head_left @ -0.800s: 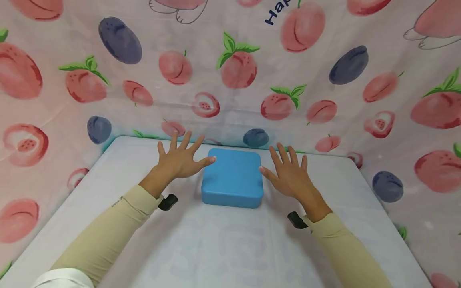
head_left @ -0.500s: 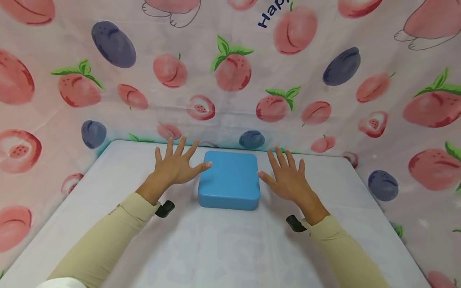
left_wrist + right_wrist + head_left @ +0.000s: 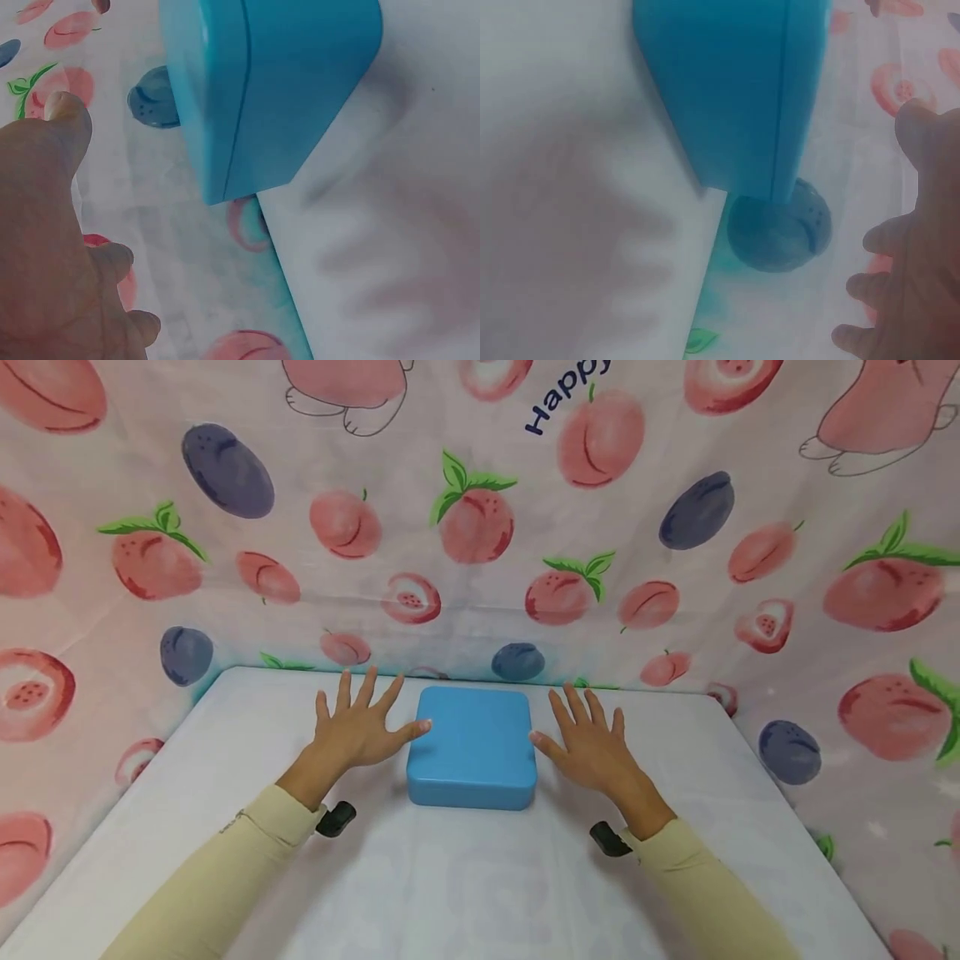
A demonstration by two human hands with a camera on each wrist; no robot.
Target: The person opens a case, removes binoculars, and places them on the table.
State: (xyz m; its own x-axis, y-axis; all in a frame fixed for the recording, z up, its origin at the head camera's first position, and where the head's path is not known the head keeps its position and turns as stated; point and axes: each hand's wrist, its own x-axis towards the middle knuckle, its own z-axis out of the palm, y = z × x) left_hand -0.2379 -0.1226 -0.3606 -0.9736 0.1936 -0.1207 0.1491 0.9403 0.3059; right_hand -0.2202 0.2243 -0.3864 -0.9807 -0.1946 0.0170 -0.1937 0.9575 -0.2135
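Observation:
A blue box (image 3: 472,735) with rounded corners lies flat on the white table, near its back edge. The wrist views show a thin seam running round its side, close to the top. My left hand (image 3: 352,731) hovers to the left of the box, fingers spread, and its thumb overlaps the box's left edge in the head view. On the other side, my right hand (image 3: 592,747) is held with fingers spread, thumb tip right at the box's right edge in that view. In both wrist views a gap shows between hand and box. Neither hand holds anything.
The white table (image 3: 465,885) reaches toward the person, with hand shadows on it. A fruit-print cloth (image 3: 420,527) hangs behind the table and along both sides. Small black devices sit under each wrist, such as the left one (image 3: 336,819).
The whole scene has shifted slightly down and left in the head view. Both hands keep their spread pose beside the box, and the box stays in place on the table.

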